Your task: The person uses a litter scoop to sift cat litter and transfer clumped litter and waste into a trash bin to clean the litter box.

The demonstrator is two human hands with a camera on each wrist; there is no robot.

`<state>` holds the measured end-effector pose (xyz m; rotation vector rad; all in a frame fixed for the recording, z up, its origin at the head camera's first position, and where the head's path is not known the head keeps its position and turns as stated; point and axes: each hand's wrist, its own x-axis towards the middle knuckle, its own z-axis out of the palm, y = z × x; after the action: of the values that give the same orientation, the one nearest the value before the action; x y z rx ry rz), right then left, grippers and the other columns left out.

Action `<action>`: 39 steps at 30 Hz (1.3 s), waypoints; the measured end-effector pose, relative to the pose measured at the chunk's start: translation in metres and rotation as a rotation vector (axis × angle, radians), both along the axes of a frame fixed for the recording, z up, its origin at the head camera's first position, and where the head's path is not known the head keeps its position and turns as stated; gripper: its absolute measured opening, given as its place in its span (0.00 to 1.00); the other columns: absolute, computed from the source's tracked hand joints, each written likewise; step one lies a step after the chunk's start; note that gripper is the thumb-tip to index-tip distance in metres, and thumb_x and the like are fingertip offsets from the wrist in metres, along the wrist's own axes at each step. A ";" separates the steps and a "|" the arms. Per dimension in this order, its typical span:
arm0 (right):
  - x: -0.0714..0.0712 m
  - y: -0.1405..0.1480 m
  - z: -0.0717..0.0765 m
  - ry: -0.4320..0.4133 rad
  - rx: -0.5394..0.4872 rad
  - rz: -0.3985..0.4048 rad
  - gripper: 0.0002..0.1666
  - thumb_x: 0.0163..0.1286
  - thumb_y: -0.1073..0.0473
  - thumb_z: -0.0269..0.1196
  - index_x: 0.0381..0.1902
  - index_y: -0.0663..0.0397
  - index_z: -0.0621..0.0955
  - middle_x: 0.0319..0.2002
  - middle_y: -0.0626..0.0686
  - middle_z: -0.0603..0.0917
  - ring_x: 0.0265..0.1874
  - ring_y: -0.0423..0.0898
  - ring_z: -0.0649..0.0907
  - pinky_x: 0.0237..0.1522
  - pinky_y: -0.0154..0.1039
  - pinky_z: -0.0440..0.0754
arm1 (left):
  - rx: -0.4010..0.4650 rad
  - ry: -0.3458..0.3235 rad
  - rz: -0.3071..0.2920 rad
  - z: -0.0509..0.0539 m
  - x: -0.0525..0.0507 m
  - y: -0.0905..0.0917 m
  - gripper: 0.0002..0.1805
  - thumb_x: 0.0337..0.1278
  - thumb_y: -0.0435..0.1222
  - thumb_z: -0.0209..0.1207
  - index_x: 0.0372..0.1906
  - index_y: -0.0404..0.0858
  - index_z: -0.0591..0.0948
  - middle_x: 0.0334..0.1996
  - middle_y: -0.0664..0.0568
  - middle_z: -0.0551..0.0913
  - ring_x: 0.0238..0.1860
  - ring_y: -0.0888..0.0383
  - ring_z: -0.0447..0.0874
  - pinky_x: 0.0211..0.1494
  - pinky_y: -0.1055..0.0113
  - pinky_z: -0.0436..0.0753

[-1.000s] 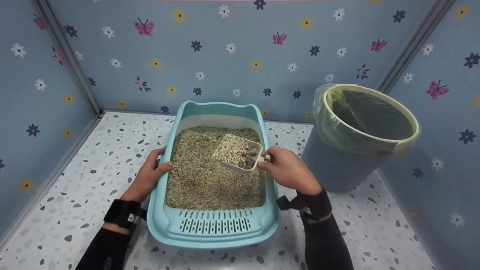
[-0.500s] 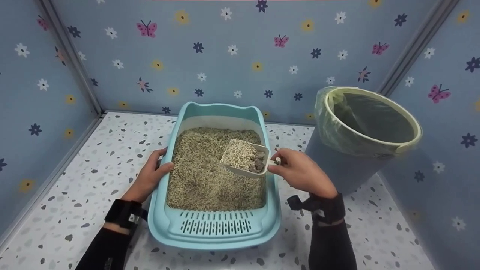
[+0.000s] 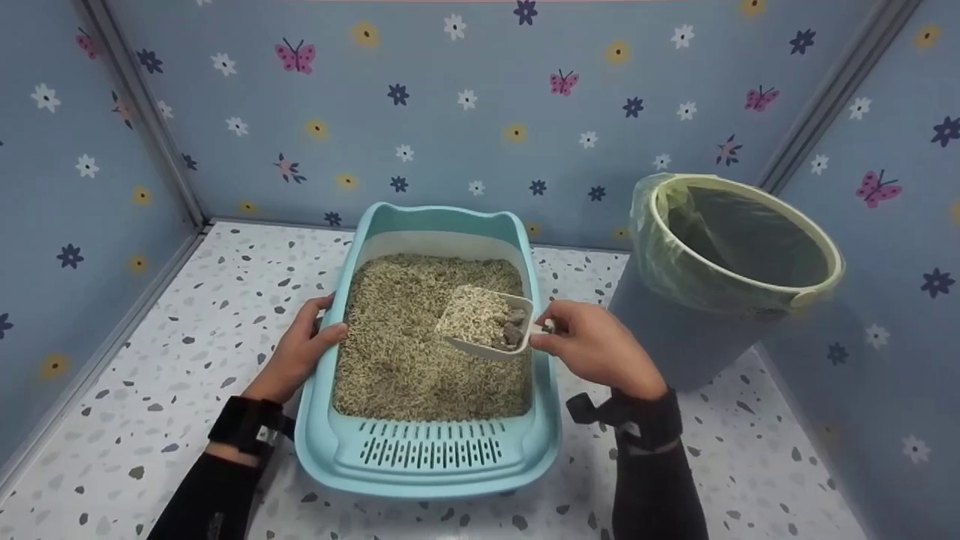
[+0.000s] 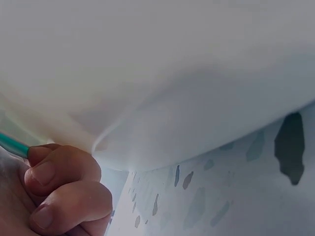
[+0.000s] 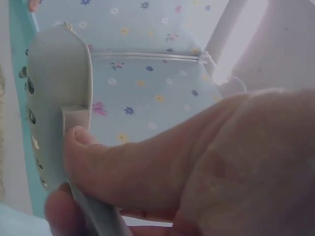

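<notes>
My right hand (image 3: 596, 346) pinches the short handle of a pale litter scoop (image 3: 491, 350), which hangs over the right half of a litter box. Loose pellets and several darker grey clumps (image 3: 513, 330) lie in the scoop. In the right wrist view the thumb presses on the handle, and holes show in the scoop's underside (image 5: 61, 73). The light-blue litter box (image 3: 427, 480) holds brownish pellet litter (image 3: 405, 352). My left hand (image 3: 296, 352) grips its left rim with the thumb on top. In the left wrist view, curled fingers (image 4: 69, 169) sit under the rim.
A grey-blue bin (image 3: 667, 330) with a yellowish-green bag liner (image 3: 652, 262) under its rim stands right of the box. Blue flowered panels (image 3: 450, 135) enclose the back and both sides. The floor (image 3: 187, 322) is white with grey speckles.
My right hand and the scoop have moved slightly right and nearer to me, then a little back left. The left hand keeps its grip on the rim.
</notes>
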<state>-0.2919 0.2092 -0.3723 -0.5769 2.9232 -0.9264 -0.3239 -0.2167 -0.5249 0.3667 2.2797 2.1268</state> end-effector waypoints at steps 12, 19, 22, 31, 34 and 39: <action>-0.003 0.003 0.001 -0.012 0.017 0.076 0.09 0.77 0.49 0.73 0.40 0.46 0.88 0.30 0.45 0.81 0.31 0.45 0.79 0.36 0.46 0.77 | -0.008 0.002 -0.014 -0.002 -0.002 0.002 0.35 0.89 0.40 0.53 0.88 0.38 0.56 0.65 0.26 0.79 0.54 0.44 0.88 0.55 0.59 0.87; -0.001 0.004 0.004 -0.018 0.032 0.085 0.08 0.77 0.50 0.73 0.40 0.45 0.88 0.30 0.44 0.81 0.31 0.46 0.80 0.37 0.47 0.78 | -0.026 0.006 -0.008 0.002 -0.003 -0.002 0.35 0.89 0.40 0.53 0.88 0.38 0.56 0.66 0.27 0.78 0.55 0.44 0.88 0.56 0.61 0.86; -0.002 -0.001 0.003 -0.029 0.045 0.091 0.07 0.77 0.50 0.73 0.41 0.45 0.88 0.31 0.44 0.82 0.32 0.46 0.80 0.38 0.48 0.79 | -0.029 -0.002 -0.007 0.001 0.000 -0.002 0.36 0.89 0.40 0.53 0.89 0.39 0.56 0.67 0.27 0.77 0.56 0.44 0.87 0.57 0.60 0.86; -0.006 -0.005 -0.002 -0.048 0.035 0.157 0.07 0.79 0.49 0.72 0.44 0.44 0.89 0.32 0.43 0.84 0.33 0.45 0.81 0.39 0.47 0.80 | -0.007 0.000 0.006 -0.002 0.002 -0.004 0.34 0.88 0.39 0.52 0.88 0.39 0.57 0.65 0.27 0.78 0.54 0.44 0.89 0.55 0.60 0.87; -0.004 0.000 -0.001 -0.022 0.041 0.114 0.05 0.76 0.52 0.74 0.42 0.44 0.89 0.31 0.43 0.84 0.32 0.45 0.81 0.38 0.47 0.80 | -0.012 0.009 -0.006 -0.001 0.001 -0.001 0.34 0.89 0.39 0.53 0.88 0.38 0.57 0.64 0.26 0.79 0.53 0.44 0.89 0.55 0.60 0.87; -0.007 -0.001 -0.004 -0.030 0.010 0.154 0.07 0.78 0.50 0.73 0.45 0.46 0.90 0.34 0.44 0.86 0.34 0.44 0.82 0.40 0.47 0.82 | -0.016 0.017 -0.006 -0.001 -0.002 0.002 0.34 0.88 0.39 0.53 0.88 0.37 0.57 0.63 0.26 0.79 0.51 0.45 0.89 0.54 0.60 0.88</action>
<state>-0.2987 0.2080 -0.3758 -0.7679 2.8072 -0.8939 -0.3259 -0.2145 -0.5260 0.3925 2.2998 2.1096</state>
